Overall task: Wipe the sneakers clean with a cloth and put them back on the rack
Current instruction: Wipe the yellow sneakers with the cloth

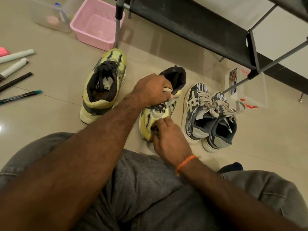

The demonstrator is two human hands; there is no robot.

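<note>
Left hand: the left hand (152, 88) reaches across from 7 o'clock and its fingers curl over the collar of the held sneaker (160, 104), clamped on it at the ankle opening.
Right hand: the right hand (168, 137) comes in from 5 o'clock and presses on the toe end; its fingers are bent over something dark, perhaps the cloth, but too little shows to tell.
Held sneaker: yellow-green with dark laces, between the two hands; its long axis runs from toe at 6 o'clock to heel at 12 o'clock, tilted slightly toward 1 o'clock.
Mate: the second yellow sneaker (103, 87) stands on the floor (50, 124) at 10 o'clock of the hands, untouched, heel toward the person.
Grey pair: two grey striped sneakers (211, 117) sit side by side at 3 o'clock, just beside the held one.
Rack: the black rack (200, 29) lies at 12 to 2 o'clock, beyond all the shoes.
Key relation: I judge the heel end, in the left hand, to be nearer the rack, so the return would go forward, heel first.
Bystanders: a pink basket (95, 24) at 11 o'clock.
</note>
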